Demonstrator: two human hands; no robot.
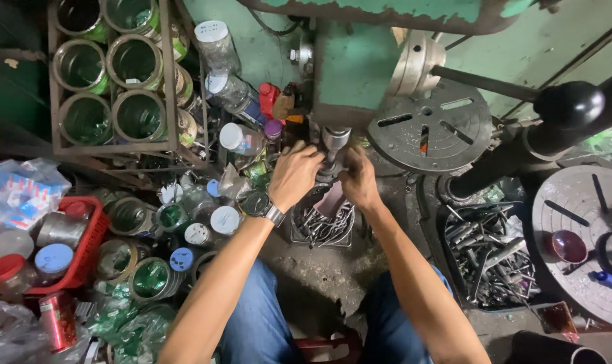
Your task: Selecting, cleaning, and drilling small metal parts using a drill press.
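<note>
Both of my hands are up at the chuck (334, 145) of a green drill press (360, 67). My left hand (294, 176), with a wristwatch (260, 204) on the wrist, closes around the left side of the chuck. On the chuck's right side, my right hand (358, 180) grips with curled fingers. Whether a bit sits in the chuck is hidden by my fingers. Below my hands stands a small tray of metal bits (323, 228).
A round slotted drill table (432, 128) and a black-knobbed lever (567, 104) are at the right. A black bin of metal parts (489, 256) sits lower right. Glass jars in a rack (110, 74), bottles (218, 47) and a red basket (83, 253) crowd the left.
</note>
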